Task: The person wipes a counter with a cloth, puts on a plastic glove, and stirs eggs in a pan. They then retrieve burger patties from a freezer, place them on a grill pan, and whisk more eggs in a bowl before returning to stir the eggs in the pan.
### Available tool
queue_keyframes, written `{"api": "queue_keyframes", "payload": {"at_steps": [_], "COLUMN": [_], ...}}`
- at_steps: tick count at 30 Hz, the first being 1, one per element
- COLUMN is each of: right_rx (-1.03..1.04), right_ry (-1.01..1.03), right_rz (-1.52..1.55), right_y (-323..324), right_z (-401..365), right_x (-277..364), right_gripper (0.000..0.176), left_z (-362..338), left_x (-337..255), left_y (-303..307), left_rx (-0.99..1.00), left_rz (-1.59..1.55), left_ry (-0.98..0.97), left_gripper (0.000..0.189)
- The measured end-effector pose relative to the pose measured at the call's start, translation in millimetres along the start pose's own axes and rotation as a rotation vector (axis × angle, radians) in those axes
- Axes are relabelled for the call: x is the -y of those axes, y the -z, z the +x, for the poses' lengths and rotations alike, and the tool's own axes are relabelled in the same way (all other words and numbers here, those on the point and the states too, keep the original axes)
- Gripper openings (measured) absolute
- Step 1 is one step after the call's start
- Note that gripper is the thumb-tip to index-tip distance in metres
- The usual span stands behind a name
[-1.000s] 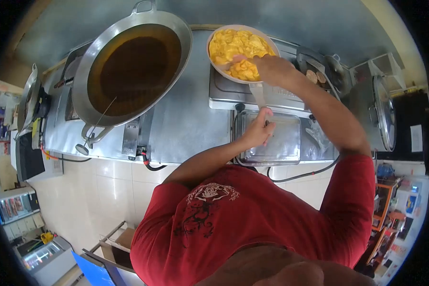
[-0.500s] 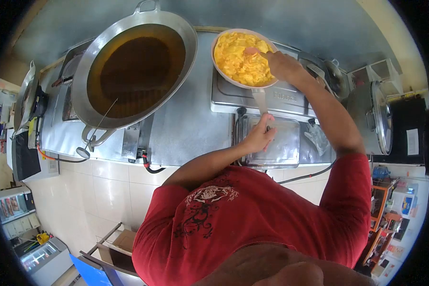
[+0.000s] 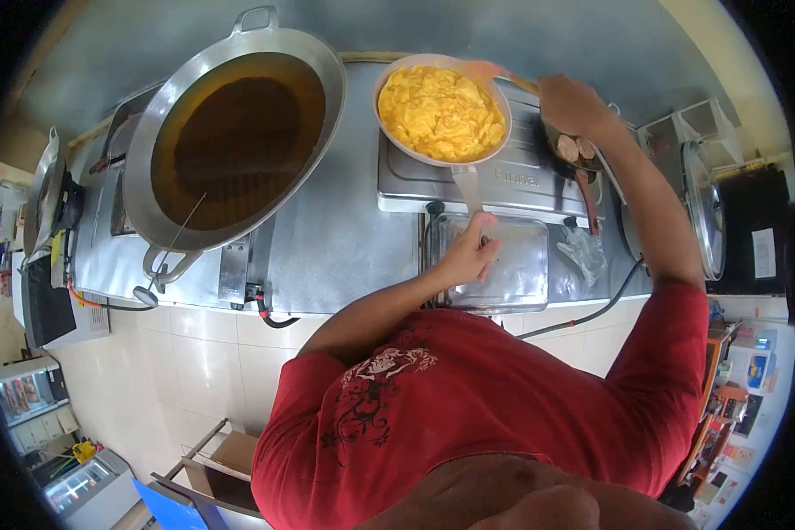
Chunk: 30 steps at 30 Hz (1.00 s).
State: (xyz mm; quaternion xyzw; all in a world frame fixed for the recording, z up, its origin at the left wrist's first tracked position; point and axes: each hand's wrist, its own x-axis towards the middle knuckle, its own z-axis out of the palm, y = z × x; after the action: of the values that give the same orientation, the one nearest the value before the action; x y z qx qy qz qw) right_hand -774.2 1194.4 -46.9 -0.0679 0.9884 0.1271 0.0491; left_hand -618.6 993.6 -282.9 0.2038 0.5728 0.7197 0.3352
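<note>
My left hand (image 3: 470,252) is wrapped round the handle (image 3: 468,185) of a light-coloured frying pan (image 3: 378,108), which sits on the silver gas stove. Yellow scrambled eggs (image 3: 441,113) fill the pan. Off to its right, my right hand (image 3: 574,104) grips a spatula (image 3: 521,83) with a light handle and an orange head. The spatula's head overlaps the pan's upper right rim. Below my right hand, a small dark pan (image 3: 552,134) with a brown handle holds a few pale round pieces (image 3: 576,148), partly covered by my wrist.
At the left stands a large metal wok (image 3: 137,168) of dark oil, a thermometer probe (image 3: 192,212) hooked over its edge. A clear rectangular tray (image 3: 512,265) and a plastic bag (image 3: 583,254) lie before the stove (image 3: 397,181). A big lidded pot (image 3: 702,212) stands at the right.
My right hand has moved right, drawing the spatula from the middle of the eggs to the pan's rim. My left hand keeps its grip on the handle. The small pan's contents now show.
</note>
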Motion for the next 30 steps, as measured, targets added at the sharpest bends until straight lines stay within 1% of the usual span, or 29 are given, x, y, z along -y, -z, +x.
{"api": "queue_keyframes", "payload": {"at_steps": [2, 5, 8, 11, 12, 14, 17, 20, 23, 24, 25, 27, 29, 30], "right_rx": [-0.009, 0.111, 0.049, 0.278, 0.364, 0.533, 0.442, 0.362, 0.236, 0.034, -0.166, -0.290, -0.151, -0.112], "right_ry": [-0.076, -0.096, 0.035, -0.084, -0.132, -0.234, -0.260, -0.157, -0.111, 0.065, 0.237, 0.332, 0.182, 0.174], "right_rz": [-0.032, -0.034, 0.045, 0.263, 0.410, 0.704, 0.987, 0.990, 0.844, 0.700, 0.546, 0.311, 0.162, 0.108], "right_y": [-22.2, -49.3, -128.9, -134.9, -129.8, -83.3, -97.8, -109.4, -110.2, -132.4, -170.8, -179.3, -125.7, -115.2], "right_z": [18.2, 39.1, 61.4, 55.9, 52.7, 26.3, 19.9, 29.9, 27.2, 34.0, 45.8, 42.4, -2.9, -16.8], "right_x": [-0.4, 1.5, -29.3, -34.3, -39.9, -28.5, -10.4, -3.1, 3.4, -6.1, -22.1, -23.4, 9.3, 18.7], "right_gripper": [0.028, 0.027, 0.029, 0.025, 0.026, 0.030, 0.030, 0.044, 0.032, 0.022, 0.023, 0.034, 0.040, 0.046], "left_z": [-0.6, 0.0, 3.4, 6.4, 7.8, 7.0, 7.6, 7.8, 5.3, 4.2, 5.0, 6.0, 3.4, 2.6], "left_x": [1.0, 6.5, 11.7, 17.8, 19.9, 19.0, 20.7, 22.1, 11.9, 8.0, 8.1, 10.2, 3.1, 0.5], "left_y": [-2.4, -7.9, -14.7, -12.7, -11.6, -10.0, -10.5, -8.0, -5.5, -5.6, -5.3, -5.5, -4.2, -3.8], "left_rx": [-0.015, -0.066, -0.125, -0.119, -0.105, -0.082, -0.076, -0.065, -0.050, -0.045, -0.048, -0.055, -0.044, -0.038], "left_rz": [-0.001, -0.020, -0.030, -0.058, -0.070, -0.062, -0.092, -0.105, -0.057, -0.036, -0.040, -0.053, -0.040, -0.034], "left_ry": [-0.003, -0.017, -0.022, -0.019, -0.019, -0.002, 0.012, 0.022, 0.054, 0.069, 0.064, 0.054, 0.068, 0.075], "left_gripper": [0.038, 0.037, 0.037, 0.038, 0.038, 0.037, 0.038, 0.038, 0.035, 0.034, 0.034, 0.033, 0.033, 0.033]}}
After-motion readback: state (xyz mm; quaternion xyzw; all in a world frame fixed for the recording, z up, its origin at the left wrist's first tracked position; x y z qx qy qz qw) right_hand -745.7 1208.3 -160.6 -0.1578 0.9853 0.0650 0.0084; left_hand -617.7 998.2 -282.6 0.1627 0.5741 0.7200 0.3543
